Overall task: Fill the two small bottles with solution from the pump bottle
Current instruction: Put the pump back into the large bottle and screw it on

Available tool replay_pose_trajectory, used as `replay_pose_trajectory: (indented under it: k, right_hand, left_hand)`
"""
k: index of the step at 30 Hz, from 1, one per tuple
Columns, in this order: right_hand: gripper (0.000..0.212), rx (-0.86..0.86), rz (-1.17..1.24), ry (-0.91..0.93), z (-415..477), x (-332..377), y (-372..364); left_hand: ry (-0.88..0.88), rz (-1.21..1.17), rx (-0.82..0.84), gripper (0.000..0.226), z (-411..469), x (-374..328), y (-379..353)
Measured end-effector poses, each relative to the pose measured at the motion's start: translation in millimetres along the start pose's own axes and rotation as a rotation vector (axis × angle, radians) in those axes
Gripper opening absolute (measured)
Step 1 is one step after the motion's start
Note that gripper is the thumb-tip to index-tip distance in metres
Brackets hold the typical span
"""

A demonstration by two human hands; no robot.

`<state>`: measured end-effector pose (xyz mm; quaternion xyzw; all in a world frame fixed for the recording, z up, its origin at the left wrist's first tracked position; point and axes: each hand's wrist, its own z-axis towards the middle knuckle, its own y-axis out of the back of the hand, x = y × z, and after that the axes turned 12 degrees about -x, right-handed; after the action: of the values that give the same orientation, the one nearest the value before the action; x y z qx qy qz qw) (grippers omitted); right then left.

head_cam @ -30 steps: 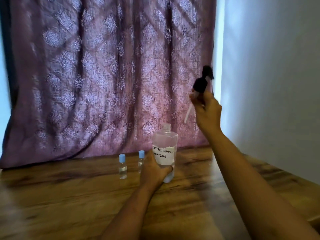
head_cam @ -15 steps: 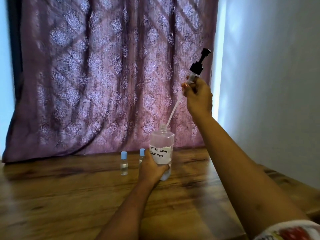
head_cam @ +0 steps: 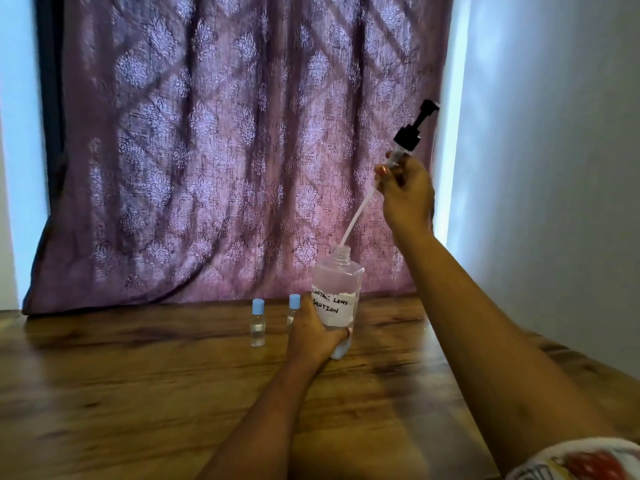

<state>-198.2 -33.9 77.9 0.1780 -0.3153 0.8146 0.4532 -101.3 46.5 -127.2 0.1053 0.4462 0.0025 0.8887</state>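
Note:
A clear bottle (head_cam: 337,282) with a white label reading "contact lens solution" stands on the wooden table (head_cam: 138,393). My left hand (head_cam: 313,336) grips its lower part. My right hand (head_cam: 407,194) holds the black pump head (head_cam: 414,128) up in the air, tilted; its white dip tube (head_cam: 356,216) slants down with its end at the open neck of the bottle. Two small clear bottles with blue caps stand to the left: one (head_cam: 258,323) in full view, the other (head_cam: 293,311) partly hidden behind my left hand.
A purple patterned curtain (head_cam: 225,150) hangs behind the table's far edge. A white wall (head_cam: 554,168) runs along the right side. The corner of a printed sleeve (head_cam: 581,459) shows at the bottom right.
My right hand has swung the pump head upright and brought the tube's end from the air beside the bottle to its neck. The left hand stays on the bottle.

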Motion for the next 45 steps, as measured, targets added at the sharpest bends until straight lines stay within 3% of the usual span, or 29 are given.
replay_pose_trajectory:
  k: [8,12,16,21,32,36,41,45]
  right_hand:
    - [0.020,0.147,-0.184,-0.033,-20.3,-41.9,1.2]
    - [0.012,0.233,-0.244,-0.057,-32.9,-60.1,2.7]
    - [0.019,0.287,-0.293,-0.074,-45.8,-75.4,3.2]
    - [0.025,0.327,-0.255,-0.171,-50.2,-84.3,1.8]
    - [0.015,0.469,-0.070,-0.308,-45.2,-80.3,5.4]
    - [0.046,0.455,0.012,-0.313,-42.1,-82.1,6.9]
    - [0.044,0.379,0.038,-0.262,-42.6,-86.2,4.1]
    - [0.041,0.339,0.044,-0.291,-40.2,-91.1,-0.8]
  left_hand:
    - [-0.061,-0.005,-0.014,0.078,-2.6,0.1,0.0]
    - [-0.057,-0.003,-0.013,0.079,-2.6,-0.9,-0.8]
    - [-0.030,-0.020,-0.010,0.077,-1.9,-2.0,-1.2]
    - [-0.030,-0.011,0.021,0.080,0.6,1.1,-1.5]
    - [0.017,-0.010,0.088,0.081,6.7,4.8,-0.1]
    - [0.032,-0.021,0.115,0.077,7.8,6.3,-1.3]
    - [0.058,-0.070,0.154,0.073,7.9,7.3,-3.7]
    - [0.051,-0.098,0.149,0.085,4.7,6.2,-6.0]
